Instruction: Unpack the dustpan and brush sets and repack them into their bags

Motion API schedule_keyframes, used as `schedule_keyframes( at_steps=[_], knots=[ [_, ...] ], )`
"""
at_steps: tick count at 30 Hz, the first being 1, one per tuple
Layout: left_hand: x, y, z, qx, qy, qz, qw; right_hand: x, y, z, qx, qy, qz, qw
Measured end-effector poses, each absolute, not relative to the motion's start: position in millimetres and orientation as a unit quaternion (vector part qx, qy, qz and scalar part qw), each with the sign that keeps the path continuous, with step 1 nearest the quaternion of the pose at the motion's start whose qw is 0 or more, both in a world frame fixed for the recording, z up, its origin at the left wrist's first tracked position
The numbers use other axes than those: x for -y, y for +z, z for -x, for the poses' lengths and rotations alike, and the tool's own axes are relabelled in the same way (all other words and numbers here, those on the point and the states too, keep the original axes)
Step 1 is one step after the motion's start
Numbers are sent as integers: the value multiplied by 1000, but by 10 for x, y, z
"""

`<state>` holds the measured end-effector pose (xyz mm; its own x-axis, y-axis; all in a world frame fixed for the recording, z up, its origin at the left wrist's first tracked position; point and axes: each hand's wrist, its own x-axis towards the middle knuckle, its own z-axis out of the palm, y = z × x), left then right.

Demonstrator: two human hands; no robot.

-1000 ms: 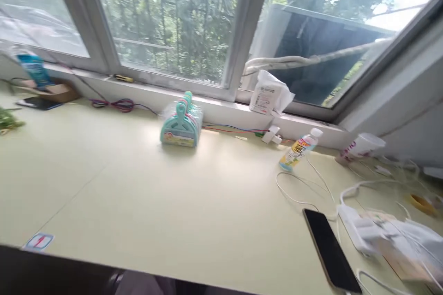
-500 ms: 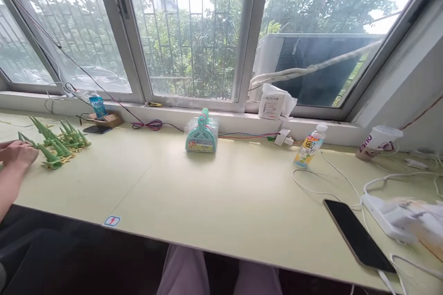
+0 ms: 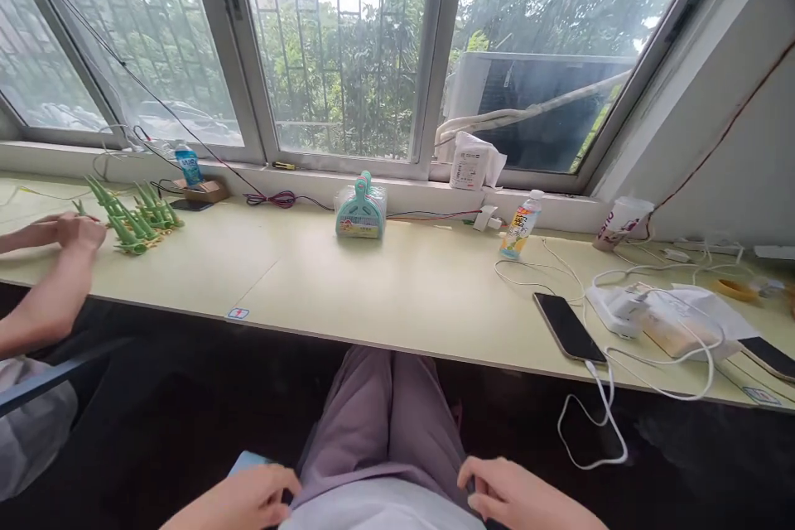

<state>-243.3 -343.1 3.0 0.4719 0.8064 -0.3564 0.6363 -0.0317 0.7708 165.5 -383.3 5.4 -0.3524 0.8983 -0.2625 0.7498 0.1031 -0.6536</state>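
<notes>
My left hand [image 3: 252, 495] hangs low by my left hip, fingers loosely bent, a gap between thumb and fingers and nothing seen in it. A light blue edge [image 3: 248, 461] of something I cannot make out shows just behind it. By my right hip is my right hand [image 3: 513, 490], its fingers bent and apart from the thumb, also with nothing visible in it. Both are below the table edge, near my lap [image 3: 385, 414]. In front of me, a stack of turquoise mini dustpans [image 3: 360, 217] in clear plastic stands upright near the window sill.
A co-worker's hands [image 3: 78, 232] work at the left beside green spiky plastic pieces [image 3: 133, 224]. On the pale table [image 3: 397, 290] are a drink bottle [image 3: 522, 224], a phone [image 3: 568, 327] on a white cable, a power strip [image 3: 614, 310] and a cup [image 3: 623, 222].
My two hands have come into view at the bottom. The view has tilted down and shifted, showing more of my lap and the table's right end.
</notes>
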Motion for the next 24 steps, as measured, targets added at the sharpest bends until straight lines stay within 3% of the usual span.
schedule_keyframes(
  at_steps=[3, 6, 10, 13, 15, 18, 21, 24],
  knots=[
    [2564, 269, 2323, -462, 119, -733, 485, 2924, 249, -1450, 763, 436, 452, 149],
    [1477, 453, 2097, -441, 266, -738, 435, 1911, 363, -1128, 767, 455, 365, 268],
    [81, 382, 1739, -538, 459, -648, 283, 690, 204, -754, 693, 330, 481, 424],
    [-718, 178, 1602, -636, 512, -550, 177, 129, -6, -621, 638, 286, 561, 444],
    [-1109, 26, 1591, -659, 527, -521, 131, -63, -132, -599, 648, 287, 533, 462],
    [-1462, -179, 1637, -661, 519, -523, 142, -158, -261, -603, 710, 315, 461, 429],
    [-1514, -275, 1697, -649, 494, -544, 197, -122, -269, -592, 706, 330, 463, 423],
    [-1399, -248, 1707, -694, 440, -541, 180, -74, -216, -591, 703, 341, 465, 417]
  ],
)
